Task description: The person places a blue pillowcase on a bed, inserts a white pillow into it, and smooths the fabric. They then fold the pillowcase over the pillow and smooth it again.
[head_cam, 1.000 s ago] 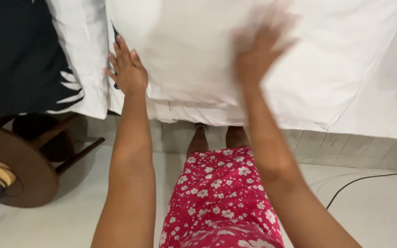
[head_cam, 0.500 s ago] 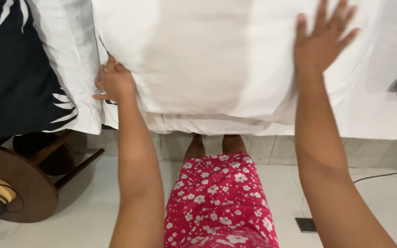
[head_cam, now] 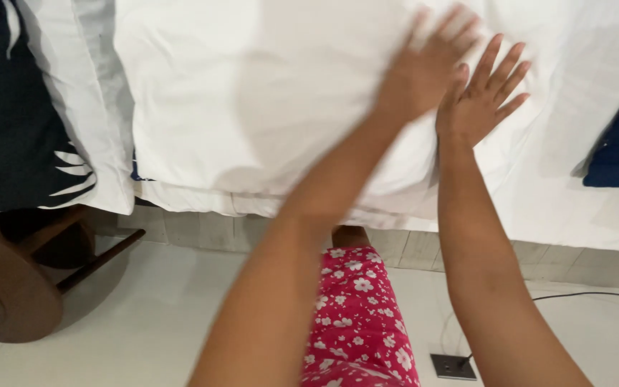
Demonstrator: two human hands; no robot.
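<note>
I see both hands spread flat and holding nothing: my left hand (head_cam: 424,68), blurred, and my right hand (head_cam: 481,97) press side by side on the white pillow (head_cam: 252,100). It lies on the white-sheeted bed (head_cam: 574,208), beside a dark patterned pillow (head_cam: 8,122).

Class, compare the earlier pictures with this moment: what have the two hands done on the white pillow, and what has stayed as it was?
The left hand let go of the pillow's left edge and swept across to its right part, landing beside the right hand, which stays flat there with fingers spread. The pillow, the dark cushion and the wooden stool have not moved.
</note>
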